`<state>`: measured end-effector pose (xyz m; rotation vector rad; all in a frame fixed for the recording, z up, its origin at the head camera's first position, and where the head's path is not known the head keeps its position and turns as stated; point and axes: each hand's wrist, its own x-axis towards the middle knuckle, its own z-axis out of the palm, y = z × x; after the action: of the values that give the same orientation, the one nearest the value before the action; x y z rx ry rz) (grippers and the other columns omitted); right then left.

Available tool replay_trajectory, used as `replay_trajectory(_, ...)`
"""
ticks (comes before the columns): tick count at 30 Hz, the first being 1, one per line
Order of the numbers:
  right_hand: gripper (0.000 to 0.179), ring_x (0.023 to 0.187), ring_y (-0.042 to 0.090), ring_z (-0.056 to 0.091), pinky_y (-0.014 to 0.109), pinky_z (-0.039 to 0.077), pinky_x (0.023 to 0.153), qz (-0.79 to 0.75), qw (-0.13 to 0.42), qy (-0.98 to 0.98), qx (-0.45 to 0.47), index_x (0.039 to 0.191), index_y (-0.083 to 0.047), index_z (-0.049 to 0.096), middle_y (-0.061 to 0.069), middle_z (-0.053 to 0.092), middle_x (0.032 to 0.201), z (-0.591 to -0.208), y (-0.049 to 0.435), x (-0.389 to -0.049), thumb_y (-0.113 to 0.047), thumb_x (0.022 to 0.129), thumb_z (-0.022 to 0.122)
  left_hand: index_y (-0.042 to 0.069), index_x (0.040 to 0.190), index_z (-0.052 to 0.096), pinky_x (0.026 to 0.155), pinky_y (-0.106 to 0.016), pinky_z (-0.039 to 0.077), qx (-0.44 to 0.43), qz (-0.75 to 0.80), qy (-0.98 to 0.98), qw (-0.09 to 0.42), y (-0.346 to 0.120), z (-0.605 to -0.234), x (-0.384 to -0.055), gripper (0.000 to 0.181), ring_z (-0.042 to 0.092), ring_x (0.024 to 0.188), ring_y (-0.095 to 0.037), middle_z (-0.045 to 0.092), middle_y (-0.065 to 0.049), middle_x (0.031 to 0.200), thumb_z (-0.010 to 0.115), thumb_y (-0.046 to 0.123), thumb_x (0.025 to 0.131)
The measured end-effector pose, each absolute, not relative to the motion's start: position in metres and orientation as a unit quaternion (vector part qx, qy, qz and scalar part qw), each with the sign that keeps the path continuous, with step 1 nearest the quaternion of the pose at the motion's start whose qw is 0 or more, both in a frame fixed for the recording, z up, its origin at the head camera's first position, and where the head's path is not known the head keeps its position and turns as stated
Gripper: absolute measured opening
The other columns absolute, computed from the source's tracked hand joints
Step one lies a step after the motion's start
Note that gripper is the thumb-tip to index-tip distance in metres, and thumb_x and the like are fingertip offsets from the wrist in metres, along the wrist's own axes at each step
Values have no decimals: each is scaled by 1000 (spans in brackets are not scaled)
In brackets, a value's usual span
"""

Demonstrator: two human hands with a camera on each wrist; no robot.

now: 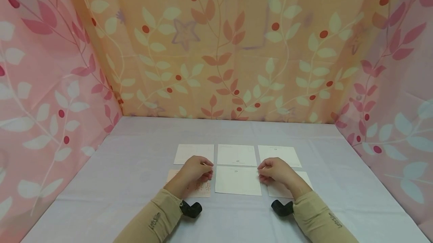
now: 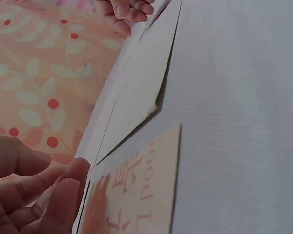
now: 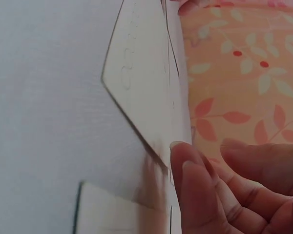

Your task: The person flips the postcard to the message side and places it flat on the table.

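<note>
While six cards lie in two rows low on the worktop (image 1: 135, 160) in the head view, the left hand (image 1: 194, 171) rests, fingers curled, on the printed card (image 1: 197, 188) at lower left; the right hand (image 1: 275, 171) sits likewise over the lower-right card (image 1: 280, 189). From the left wrist, that hand's grip (image 2: 34, 195) is narrow beside the printed card (image 2: 136, 195), apparently holding nothing. From the right wrist, its grip (image 3: 224, 190) is narrow beside the middle card (image 3: 146, 87); whether they touch, I cannot tell.

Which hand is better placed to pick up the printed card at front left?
Left. The left hand rests right over the printed card, fingers loosely curled, holding nothing. The right hand sits on the far side of the middle card.
</note>
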<state>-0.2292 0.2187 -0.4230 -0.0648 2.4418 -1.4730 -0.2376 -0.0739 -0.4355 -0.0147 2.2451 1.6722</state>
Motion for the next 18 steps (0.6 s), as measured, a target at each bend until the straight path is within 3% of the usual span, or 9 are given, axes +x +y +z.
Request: replay_trajectory(18,13,65,20,65,32,54,61,-507,136,850,-43,91,5,63,12,67,75,-414,172,-239,-7,85,60,4,102,64,65,-29,53,-29,519,844,129,-103,-426,-242,20,62,71,-17,62,-8,87,64,9,83)
